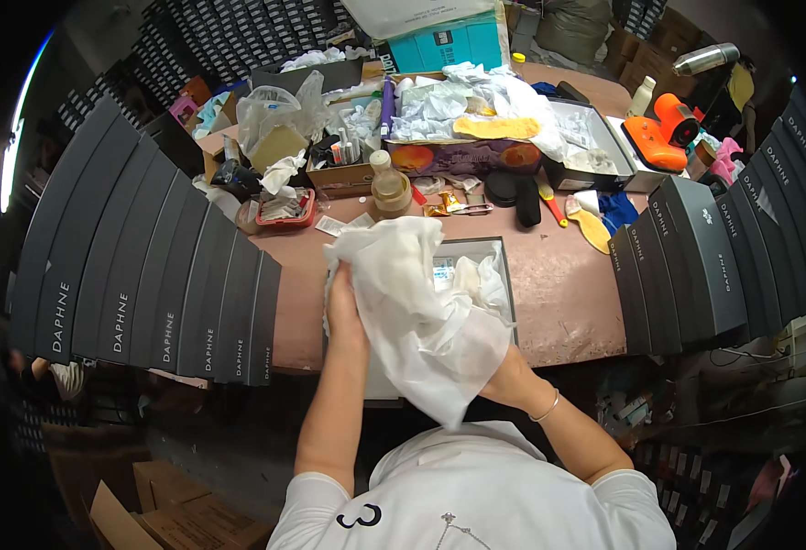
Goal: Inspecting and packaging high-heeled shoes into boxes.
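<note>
Gripping white tissue paper (421, 302) over the open grey box (504, 266), left hand (343, 307) closed on its left edge, right hand (504, 376) hidden beneath, grip indeterminate.

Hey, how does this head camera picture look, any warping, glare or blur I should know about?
Head view: strong fisheye bend, so the rows of dark boxes curve toward the black rim; a bright light strip glares at the left edge; the white wrapping sheet in both hands looks slightly washed out; the table is evenly lit and sharp.
</note>
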A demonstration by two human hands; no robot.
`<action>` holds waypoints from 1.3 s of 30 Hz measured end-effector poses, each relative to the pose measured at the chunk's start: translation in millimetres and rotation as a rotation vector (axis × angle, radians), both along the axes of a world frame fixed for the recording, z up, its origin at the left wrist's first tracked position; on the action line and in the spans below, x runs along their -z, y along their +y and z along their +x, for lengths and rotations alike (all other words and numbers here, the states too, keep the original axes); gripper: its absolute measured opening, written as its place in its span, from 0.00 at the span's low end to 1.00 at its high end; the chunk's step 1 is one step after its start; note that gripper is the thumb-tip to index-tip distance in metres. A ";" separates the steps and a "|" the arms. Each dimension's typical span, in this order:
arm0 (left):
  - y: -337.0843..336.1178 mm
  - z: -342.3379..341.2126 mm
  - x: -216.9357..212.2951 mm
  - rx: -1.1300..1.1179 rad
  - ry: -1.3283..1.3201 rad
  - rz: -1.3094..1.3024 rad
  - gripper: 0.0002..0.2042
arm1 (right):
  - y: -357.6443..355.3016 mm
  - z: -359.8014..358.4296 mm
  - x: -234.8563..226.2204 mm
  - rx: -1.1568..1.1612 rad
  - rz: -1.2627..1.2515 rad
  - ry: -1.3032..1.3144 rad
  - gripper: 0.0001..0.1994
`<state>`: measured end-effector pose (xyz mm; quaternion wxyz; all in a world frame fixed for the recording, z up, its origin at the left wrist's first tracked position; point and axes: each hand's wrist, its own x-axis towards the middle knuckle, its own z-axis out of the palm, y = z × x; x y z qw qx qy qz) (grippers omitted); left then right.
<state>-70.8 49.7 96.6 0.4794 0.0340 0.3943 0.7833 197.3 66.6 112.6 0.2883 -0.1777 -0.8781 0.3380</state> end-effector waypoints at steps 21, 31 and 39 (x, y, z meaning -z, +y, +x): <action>-43.2 -22.5 -18.5 0.357 1.131 -0.050 0.20 | 47.0 52.3 -25.7 -0.142 0.653 -0.173 0.27; -78.4 73.5 16.6 0.591 -0.274 0.026 0.32 | 33.3 -21.7 -21.9 -0.014 0.282 -0.141 0.25; -95.4 119.0 31.3 0.164 0.019 -0.083 0.38 | 6.8 -66.3 -16.1 -0.113 -0.237 -0.246 0.25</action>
